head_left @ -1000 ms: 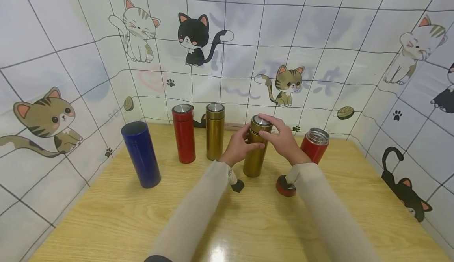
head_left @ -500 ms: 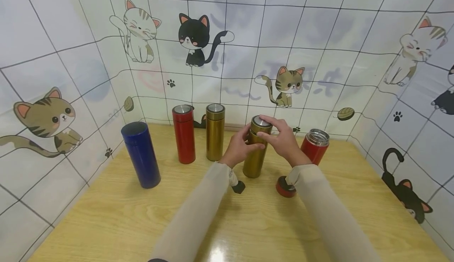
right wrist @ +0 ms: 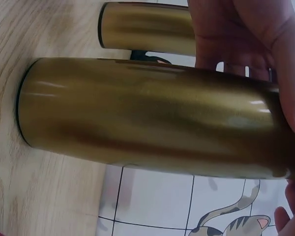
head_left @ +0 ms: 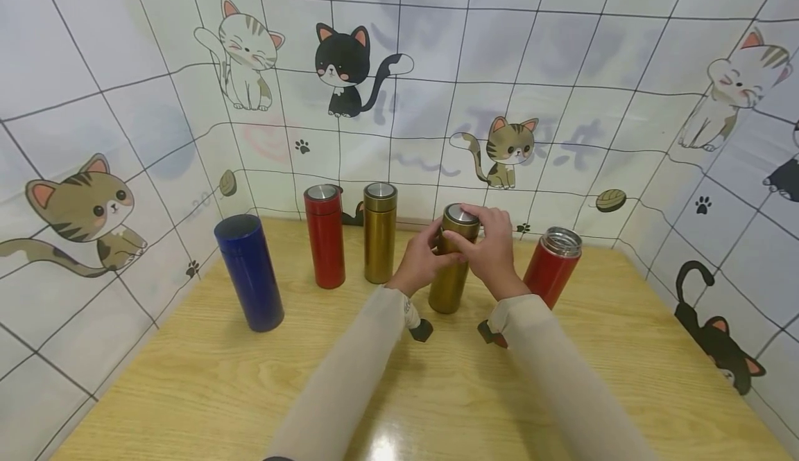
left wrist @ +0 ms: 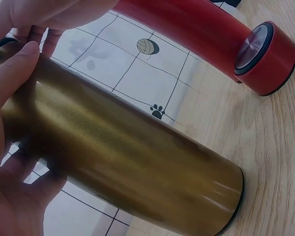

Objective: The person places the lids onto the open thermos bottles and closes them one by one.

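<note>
A gold thermos flask [head_left: 448,291] stands upright on the table. Near its top, my left hand [head_left: 417,261] grips the body, thumb on the near side and fingers behind. My right hand [head_left: 496,251] holds the flask's steel-topped lid [head_left: 458,215], fingers over the far side and thumb in front; the lid is still on the flask. Right of it stands an open red flask [head_left: 551,270] with a bare steel mouth. Its neighbour, a loose red lid [left wrist: 280,64], lies on the table in the left wrist view, mostly hidden behind my right cuff in the head view.
To the left stand a blue flask [head_left: 250,274], a red flask [head_left: 326,246] with its lid on and a second gold flask [head_left: 378,242]. The wooden table [head_left: 187,392] meets cat-printed walls [head_left: 424,100] at the back and sides.
My right hand has turned about the lid, its wrist and forearm swinging left, so the red lid is now mostly covered. The left hand and the gold flask stay in place.
</note>
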